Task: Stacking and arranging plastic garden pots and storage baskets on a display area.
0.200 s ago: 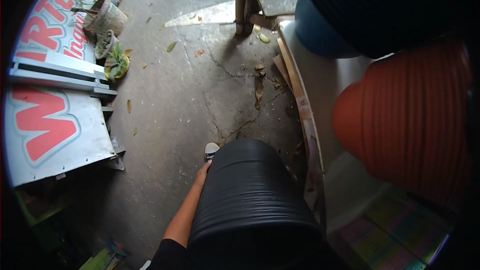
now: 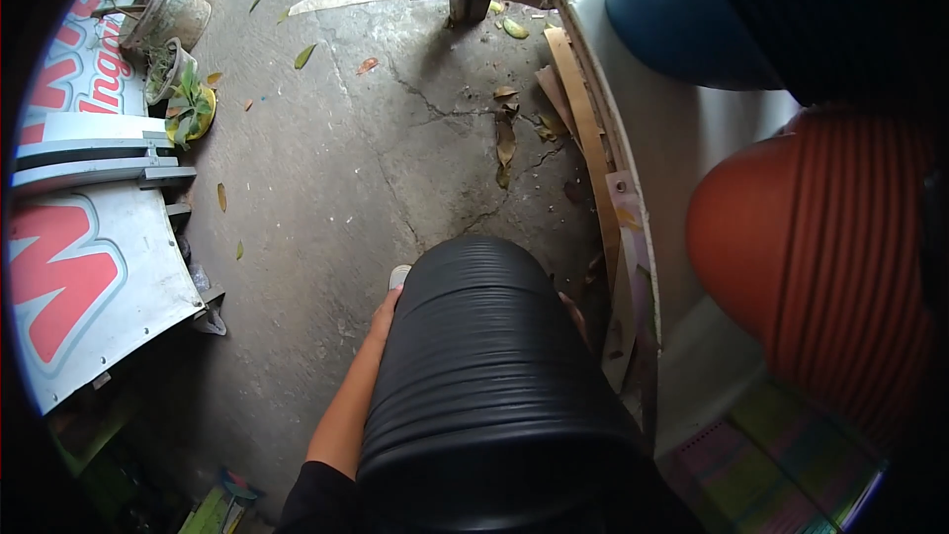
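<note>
A long stack of nested black plastic pots [image 2: 484,356] lies lengthwise in front of my body, its rounded end pointing away from me. My left hand [image 2: 388,311] grips the left side near that far end, with its fingertips hidden against the stack. On the opposite side, only a sliver of my right hand [image 2: 572,316] shows past the black wall, pressed against it. The stack hides the rest of that hand and its forearm. The tip of my shoe [image 2: 399,275] peeks out beyond my left hand.
To the right, a white-topped table [image 2: 682,287] bears stacked terracotta-orange pots [image 2: 791,247] and stacked blue pots [image 2: 682,30]. Wood strips [image 2: 590,138] line its edge. At left stand a lettered signboard [image 2: 109,287] and several potted plants [image 2: 193,114]. Dry leaves [image 2: 505,143] litter the cracked concrete floor [image 2: 297,188].
The far end of the black stack has risen slightly in the picture, and part of my right hand has come into sight. Sign and plants have shifted left as the view moved.
</note>
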A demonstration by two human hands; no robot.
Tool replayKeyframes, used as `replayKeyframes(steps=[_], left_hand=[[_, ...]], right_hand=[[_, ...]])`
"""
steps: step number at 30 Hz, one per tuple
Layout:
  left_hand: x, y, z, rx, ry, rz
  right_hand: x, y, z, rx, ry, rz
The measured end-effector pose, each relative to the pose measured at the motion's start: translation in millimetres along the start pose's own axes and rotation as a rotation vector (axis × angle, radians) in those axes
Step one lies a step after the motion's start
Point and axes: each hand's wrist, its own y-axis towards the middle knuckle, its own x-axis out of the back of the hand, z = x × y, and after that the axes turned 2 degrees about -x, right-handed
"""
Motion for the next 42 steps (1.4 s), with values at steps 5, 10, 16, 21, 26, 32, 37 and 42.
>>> replayKeyframes(steps=[5,10,16,21,26,32,37,42], left_hand=[[-6.4,33.7,-7.1,0.011,0.0,-0.007],[-13.0,33.3,-24.4,0.022,0.027,-0.007],[-29.4,28.1,-38.4,-0.032,0.022,0.074],[-63.2,-31.4,-55.6,0.031,-0.021,0.077],[-54.4,-130.2,-65.6,-0.013,-0.341,0.193],[-122.3,-310.3,-83.2,-0.296,-0.299,0.242],[-127.7,-341.4,-44.0,-0.67,0.406,-0.244],[-129.7,-343.8,-45.1,-0.71,0.859,-0.578]], right_hand=[[7.2,29.0,0.1,-0.137,0.127,-0.069],[-5.7,23.6,5.9,-0.18,0.068,-0.089],[-14.4,8.2,18.6,-0.193,0.01,-0.096],[2.1,-43.2,32.0,-0.203,-0.03,-0.133],[-15.9,-107.9,88.2,-0.135,-0.037,-0.092],[-46.0,-211.0,194.0,0.013,-0.017,-0.074],[-75.7,-286.6,227.0,0.378,-0.45,-0.065],[-70.0,-272.6,207.8,0.439,-0.875,-0.289]])
